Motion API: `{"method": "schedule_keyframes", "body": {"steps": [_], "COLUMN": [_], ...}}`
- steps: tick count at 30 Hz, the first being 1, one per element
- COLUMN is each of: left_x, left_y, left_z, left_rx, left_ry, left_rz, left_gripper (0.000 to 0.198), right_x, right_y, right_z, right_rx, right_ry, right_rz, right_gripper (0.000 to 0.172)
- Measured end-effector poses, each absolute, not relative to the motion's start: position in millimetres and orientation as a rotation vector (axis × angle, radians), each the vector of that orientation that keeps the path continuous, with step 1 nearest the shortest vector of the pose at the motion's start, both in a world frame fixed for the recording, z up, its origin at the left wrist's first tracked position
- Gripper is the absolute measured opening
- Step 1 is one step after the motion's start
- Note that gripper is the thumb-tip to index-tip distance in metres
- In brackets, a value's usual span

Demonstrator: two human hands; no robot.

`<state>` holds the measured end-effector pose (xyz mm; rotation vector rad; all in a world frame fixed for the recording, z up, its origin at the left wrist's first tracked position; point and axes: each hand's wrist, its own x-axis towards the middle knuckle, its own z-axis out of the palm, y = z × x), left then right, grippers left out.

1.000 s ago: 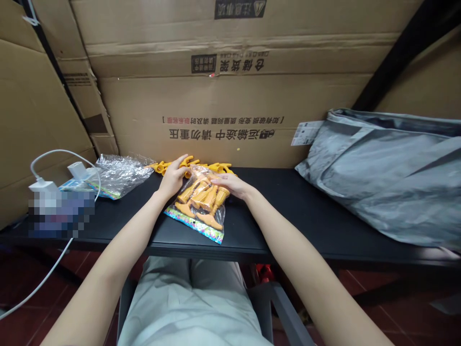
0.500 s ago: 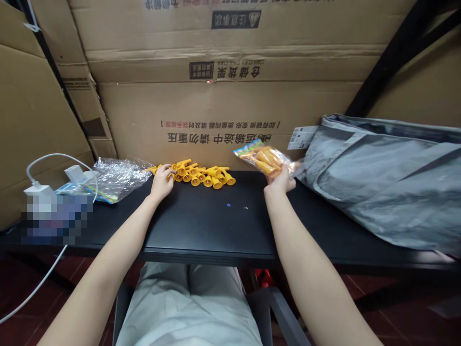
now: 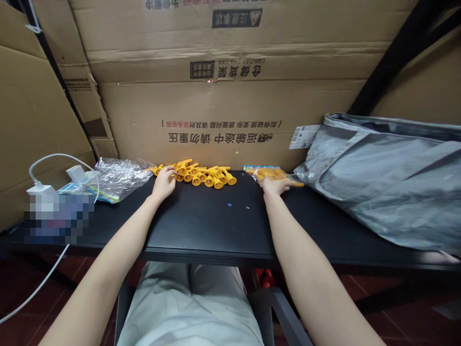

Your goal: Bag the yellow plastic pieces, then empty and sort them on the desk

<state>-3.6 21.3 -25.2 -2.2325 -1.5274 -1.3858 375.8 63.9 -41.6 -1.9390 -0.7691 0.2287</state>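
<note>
Small yellow plastic horns (image 3: 217, 182) lie in a heap on the black table, their flared ends mostly facing me. At the left end of that heap is my left hand (image 3: 164, 184), with its fingers curled around some of the horns; its fingertips are partly hidden. Over to the right, my right hand (image 3: 274, 186) grips the near side of a clear plastic bag (image 3: 256, 169) with a blue-green printed header. More yellow pieces show inside this bag, which is down at the table's back edge.
Left of the heap lies a crumpled clear bag (image 3: 124, 180). A white charger (image 3: 42, 196) with a cable stands at far left, beside a blurred-out object. A large grey bag (image 3: 389, 178) takes up the right side. Cardboard (image 3: 230, 105) walls the back of the black table (image 3: 209, 226).
My right hand has lowered the bag of yellow pieces from the air to the back of the table. The left hand stays at the heap.
</note>
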Motion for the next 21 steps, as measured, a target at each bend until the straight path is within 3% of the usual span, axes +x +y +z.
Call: {"method": "schedule_keyframes", "body": {"steps": [2,5,9,21], "left_x": [-3.4,-3.4,-3.0,1.0], "left_y": [20.9,20.4,20.0,19.5], "left_z": [-25.0,-24.9,-25.1,-25.2], "left_rx": [-2.237,-2.242,-2.241,-2.254], "left_ry": [-1.522,-1.515,-1.518,-1.511], "left_rz": [-1.391,-1.394,-1.381,-1.410], "left_gripper": [0.022,0.022,0.022,0.024], "right_x": [369.0,362.6,363.2,366.2], "right_y": [55.8,47.7,48.6,68.2], "right_z": [-39.6,-40.3,-42.4,-42.0], "right_rx": [-2.039,-2.136,-2.240,-2.271], "right_ry": [-0.686,-0.857,-1.124,-1.110], "right_rz": [0.118,-0.069,0.106,0.109], "right_gripper": [0.092,0.080,0.065,0.070]}}
